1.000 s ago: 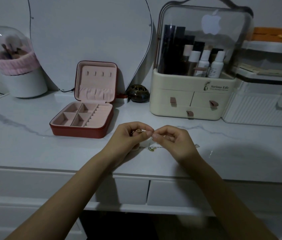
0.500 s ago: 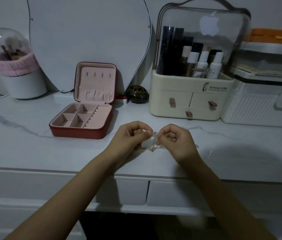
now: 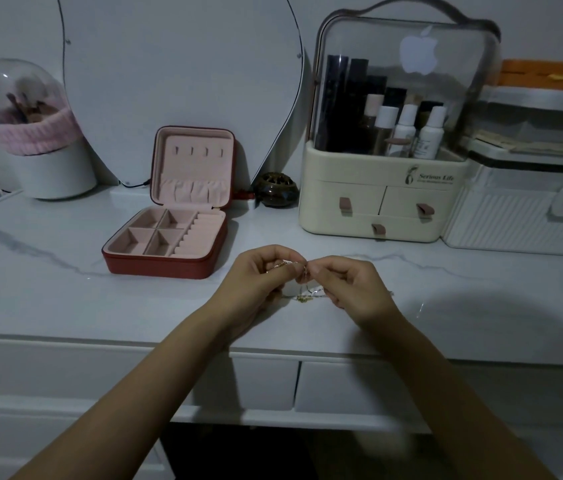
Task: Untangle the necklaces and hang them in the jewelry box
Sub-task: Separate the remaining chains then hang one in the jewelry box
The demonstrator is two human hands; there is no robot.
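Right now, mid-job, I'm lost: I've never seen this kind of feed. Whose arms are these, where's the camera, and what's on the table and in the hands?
There is no machine here: these are a person's two bare arms, seen from one wide-angle camera worn on the head, looking forward and down. The left hand and the right hand meet over a white marble-look tabletop, both pinching thin tangled necklaces; part of the chains trails onto the table beneath. To the left lies the open red jewelry box, with pink lining and empty hooks in its lid. Behind stand a cosmetics organizer holding bottles, a mirror, and a brush holder with a pink band.
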